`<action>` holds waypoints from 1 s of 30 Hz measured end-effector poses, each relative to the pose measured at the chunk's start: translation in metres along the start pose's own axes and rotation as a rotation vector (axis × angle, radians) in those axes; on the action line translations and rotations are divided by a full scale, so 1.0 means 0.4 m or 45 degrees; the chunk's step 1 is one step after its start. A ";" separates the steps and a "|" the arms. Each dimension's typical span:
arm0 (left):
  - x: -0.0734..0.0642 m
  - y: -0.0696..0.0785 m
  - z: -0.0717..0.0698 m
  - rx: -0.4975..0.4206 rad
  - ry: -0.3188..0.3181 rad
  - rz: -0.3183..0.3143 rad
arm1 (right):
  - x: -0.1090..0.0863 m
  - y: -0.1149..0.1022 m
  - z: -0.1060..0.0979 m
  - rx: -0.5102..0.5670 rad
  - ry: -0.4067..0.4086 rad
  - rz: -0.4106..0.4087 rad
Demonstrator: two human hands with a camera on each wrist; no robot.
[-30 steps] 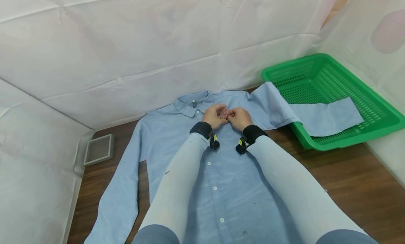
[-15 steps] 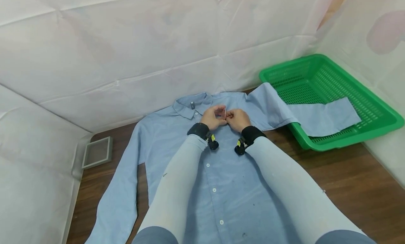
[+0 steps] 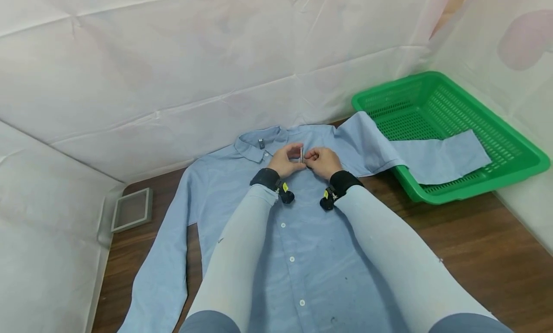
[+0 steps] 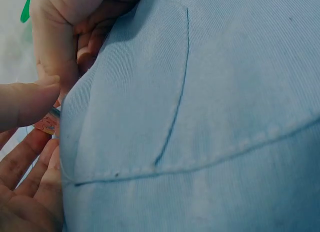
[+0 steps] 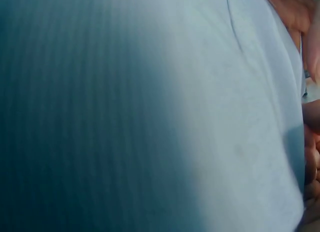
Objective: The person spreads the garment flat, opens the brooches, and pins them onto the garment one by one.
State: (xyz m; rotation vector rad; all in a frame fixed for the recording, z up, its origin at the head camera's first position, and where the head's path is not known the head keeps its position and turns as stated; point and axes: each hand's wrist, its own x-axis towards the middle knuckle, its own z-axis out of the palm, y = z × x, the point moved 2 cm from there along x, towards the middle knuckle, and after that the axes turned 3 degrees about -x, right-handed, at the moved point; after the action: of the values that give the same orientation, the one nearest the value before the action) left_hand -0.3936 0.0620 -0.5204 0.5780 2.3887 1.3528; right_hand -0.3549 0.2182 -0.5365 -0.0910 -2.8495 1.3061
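A small round pink patterned badge (image 4: 48, 124) sits between the thumb and fingers of my left hand (image 3: 286, 161); the head view shows the badge (image 3: 301, 154) nearly edge-on. My right hand (image 3: 324, 162) comes from the other side, fingers curled, its fingertips pinching at the badge's back. Part of the badge is covered by fingers in both wrist views. Both hands are over the chest of a light blue button-up shirt (image 3: 242, 194), which lies spread out with its collar at the far end. Shirt cloth (image 5: 225, 117) fills most of the right wrist view.
A green plastic basket (image 3: 475, 195) stands at the right, one shirt sleeve (image 3: 440, 160) draped over its rim. On the left of the brown wooden table (image 3: 466, 237) lies a small grey-framed box (image 3: 133, 209). White sheeting (image 3: 181, 64) closes off the back and sides.
The badge has turned from face-on to nearly edge-on in my left hand. My left hand has shifted slightly left. The right hand stays close to it.
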 end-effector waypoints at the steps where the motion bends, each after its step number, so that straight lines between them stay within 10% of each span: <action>1: 0.000 -0.002 -0.001 -0.003 0.003 0.000 | -0.001 -0.002 -0.001 0.012 -0.001 0.000; 30: -0.017 0.018 -0.001 -0.002 0.024 -0.036 | -0.009 -0.007 -0.005 0.095 -0.003 -0.052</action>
State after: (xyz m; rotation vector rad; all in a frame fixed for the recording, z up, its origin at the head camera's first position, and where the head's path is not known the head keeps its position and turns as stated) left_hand -0.3864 0.0617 -0.5133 0.5313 2.4011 1.3544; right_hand -0.3512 0.2176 -0.5329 -0.0305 -2.7847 1.4040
